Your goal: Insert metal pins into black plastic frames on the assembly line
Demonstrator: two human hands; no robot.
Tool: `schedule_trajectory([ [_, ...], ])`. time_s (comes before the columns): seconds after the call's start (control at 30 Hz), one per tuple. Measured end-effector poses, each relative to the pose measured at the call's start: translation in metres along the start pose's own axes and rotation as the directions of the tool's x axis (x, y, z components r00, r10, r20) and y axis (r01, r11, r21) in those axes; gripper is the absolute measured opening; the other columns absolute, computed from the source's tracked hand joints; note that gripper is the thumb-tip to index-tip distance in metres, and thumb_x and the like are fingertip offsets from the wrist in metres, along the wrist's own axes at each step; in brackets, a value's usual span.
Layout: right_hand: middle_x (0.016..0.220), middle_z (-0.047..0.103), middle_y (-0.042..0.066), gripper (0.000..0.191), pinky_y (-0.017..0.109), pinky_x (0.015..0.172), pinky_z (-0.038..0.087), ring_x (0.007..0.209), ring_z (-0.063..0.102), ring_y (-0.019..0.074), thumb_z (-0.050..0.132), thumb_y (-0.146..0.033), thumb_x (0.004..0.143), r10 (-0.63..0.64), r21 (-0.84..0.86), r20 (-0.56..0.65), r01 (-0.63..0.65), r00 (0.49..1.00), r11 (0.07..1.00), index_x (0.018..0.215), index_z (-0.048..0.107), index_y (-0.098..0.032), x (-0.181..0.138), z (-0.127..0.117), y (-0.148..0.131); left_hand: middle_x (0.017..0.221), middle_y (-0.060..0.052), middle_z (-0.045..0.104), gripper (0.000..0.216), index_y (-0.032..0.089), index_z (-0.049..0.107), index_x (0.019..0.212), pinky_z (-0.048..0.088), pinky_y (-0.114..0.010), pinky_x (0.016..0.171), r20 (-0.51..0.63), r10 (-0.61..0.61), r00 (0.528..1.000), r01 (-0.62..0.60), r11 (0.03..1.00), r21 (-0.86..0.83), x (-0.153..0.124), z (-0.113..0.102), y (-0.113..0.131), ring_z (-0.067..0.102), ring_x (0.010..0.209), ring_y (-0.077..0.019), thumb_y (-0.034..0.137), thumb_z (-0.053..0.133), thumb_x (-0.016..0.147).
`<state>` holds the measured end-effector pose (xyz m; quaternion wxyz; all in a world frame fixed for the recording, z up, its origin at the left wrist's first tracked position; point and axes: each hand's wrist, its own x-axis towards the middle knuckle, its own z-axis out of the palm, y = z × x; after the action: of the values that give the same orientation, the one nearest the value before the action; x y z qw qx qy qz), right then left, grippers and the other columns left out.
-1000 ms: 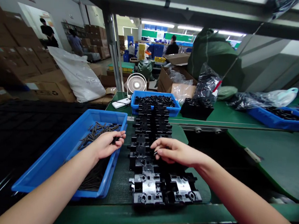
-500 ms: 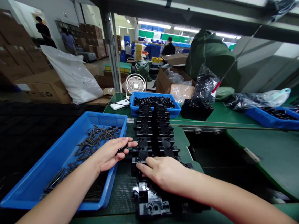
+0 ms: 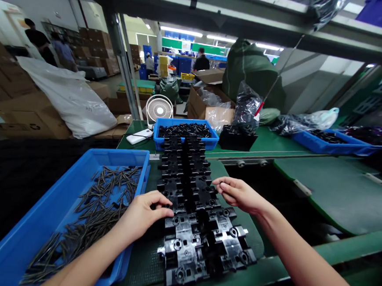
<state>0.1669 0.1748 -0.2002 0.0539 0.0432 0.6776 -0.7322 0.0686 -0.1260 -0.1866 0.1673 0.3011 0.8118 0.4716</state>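
Two rows of black moulded plastic parts (image 3: 185,239) lie side by side, running away from me along the green bench. At the left row's edge, my left hand (image 3: 147,212) has thumb and forefinger pinched near one part; something small and dark shows between them, too hidden to name. My right hand (image 3: 240,194) is on the right row's outer side, its fingers closed at the tips. A tiny dark bit shows there, too small to make out. Left of the rows, a blue tray (image 3: 94,153) holds many loose dark metal pins (image 3: 95,219), below and beside my left forearm.
A second blue bin (image 3: 213,141) of small black pieces stands at the rows' far end. Near it are a white fan (image 3: 159,109), a white power bank (image 3: 139,136) and a black box (image 3: 237,138). More blue trays (image 3: 323,144) stand far right. A metal shelf beam crosses overhead.
My right hand has moved from the left row to the right row's outer side. My left hand has come nearer and lower, pinching at the left row's edge. The view has shifted slightly right.
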Motion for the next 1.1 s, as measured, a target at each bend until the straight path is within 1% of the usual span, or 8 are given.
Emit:
schedule_trajectory([
  [0.23, 0.05, 0.036, -0.008, 0.035, 0.019, 0.041, 0.015, 0.043, 0.024, 0.0037, 0.066, -0.042, 0.079, -0.024, -0.147, -0.068, 0.014, 0.997, 0.989, 0.099, 0.064, -0.014, -0.008, -0.004, 0.003, 0.065, 0.003, 0.051, 0.029, 0.02, 0.07, 0.082, 0.036, -0.027, 0.064, 0.047, -0.017, 0.999, 0.012, 0.993, 0.114, 0.004, -0.003, -0.006, 0.048, 0.064, -0.0149, 0.047, 0.072, 0.07],
  [0.37, 0.066, 0.06, 0.0, 0.028, 0.021, 0.051, 0.036, 0.055, 0.048, 0.0088, 0.065, -0.04, 0.08, -0.096, -0.442, -0.025, 0.076, 0.995, 0.894, 0.093, 0.07, -0.017, -0.007, 0.006, -0.009, 0.062, 0.006, 0.041, 0.042, 0.019, 0.066, 0.1, 0.03, -0.02, 0.051, 0.028, -0.169, 0.985, 0.172, 0.971, -0.165, 0.004, -0.01, -0.005, 0.037, 0.054, -0.0089, 0.048, 0.072, 0.07],
  [0.47, 0.087, 0.069, 0.003, 0.023, 0.026, 0.074, 0.046, 0.081, 0.061, 0.0167, 0.067, -0.04, 0.079, -0.167, -0.562, 0.042, 0.161, 0.985, 0.811, 0.088, 0.072, -0.019, -0.006, 0.015, -0.014, 0.067, 0.004, 0.04, 0.035, 0.014, 0.063, 0.094, 0.017, -0.014, 0.039, 0.051, -0.318, 0.947, 0.278, 0.728, -0.626, 0.005, -0.015, -0.002, 0.028, 0.049, -0.0043, 0.046, 0.061, 0.082],
  [0.6, 0.083, 0.07, 0.003, 0.025, 0.026, 0.073, 0.045, 0.079, 0.063, 0.0166, 0.07, -0.043, 0.076, -0.272, -0.648, 0.137, 0.294, 0.953, 0.703, 0.085, 0.072, -0.019, 0.0, 0.021, -0.009, 0.081, -0.004, 0.051, 0.019, 0.008, 0.063, 0.094, 0.032, -0.01, 0.038, 0.136, -0.434, 0.891, 0.313, 0.368, -0.876, 0.008, -0.024, -0.001, 0.044, 0.054, -0.0035, 0.023, 0.056, 0.088],
  [0.77, 0.076, 0.064, 0.003, 0.037, 0.024, 0.065, 0.041, 0.071, 0.057, 0.0145, 0.072, -0.051, 0.072, -0.262, -0.71, 0.176, 0.307, 0.949, 0.633, 0.09, 0.073, -0.018, 0.004, 0.018, -0.008, 0.098, -0.012, 0.061, 0.026, 0.004, 0.062, 0.1, 0.058, -0.019, 0.069, 0.082, -0.47, 0.879, 0.279, 0.367, -0.887, 0.011, -0.027, -0.003, 0.064, 0.081, -0.0136, -0.006, 0.053, 0.079],
  [0.87, 0.065, 0.052, -0.003, 0.045, 0.021, 0.054, 0.034, 0.058, 0.046, 0.0093, 0.071, -0.052, 0.072, -0.173, -0.619, 0.073, 0.18, 0.982, 0.764, 0.102, 0.068, -0.019, 0.005, 0.008, -0.004, 0.109, -0.017, 0.062, 0.031, 0.004, 0.062, 0.102, 0.058, -0.022, 0.083, 0.064, -0.452, 0.89, 0.272, 0.412, -0.87, 0.01, -0.027, -0.003, 0.064, 0.099, -0.0206, -0.011, 0.049, 0.078],
  [0.97, 0.06, 0.036, -0.008, 0.042, 0.018, 0.044, 0.023, 0.048, 0.029, 0.0052, 0.059, -0.053, 0.082, -0.082, -0.269, -0.093, 0.054, 0.992, 0.962, 0.109, 0.055, -0.02, 0.01, -0.007, 0.013, 0.113, -0.021, 0.061, 0.023, 0.002, 0.061, 0.103, 0.057, -0.023, 0.085, 0.058, -0.447, 0.893, 0.282, 0.452, -0.846, 0.004, -0.032, -0.002, 0.064, 0.102, -0.0226, -0.002, 0.048, 0.085],
  [1.1, 0.069, 0.039, -0.008, 0.047, 0.014, 0.043, 0.022, 0.049, 0.03, 0.0026, 0.067, -0.049, 0.077, 0.076, 0.027, -0.049, -0.075, 0.996, 0.997, 0.111, 0.045, -0.024, 0.011, -0.02, 0.041, 0.088, -0.008, 0.064, 0.017, 0.007, 0.061, 0.102, 0.05, -0.01, 0.045, 0.073, -0.506, 0.86, 0.362, 0.502, -0.785, 0.009, -0.022, 0.0, 0.06, 0.058, -0.006, 0.016, 0.056, 0.088],
])
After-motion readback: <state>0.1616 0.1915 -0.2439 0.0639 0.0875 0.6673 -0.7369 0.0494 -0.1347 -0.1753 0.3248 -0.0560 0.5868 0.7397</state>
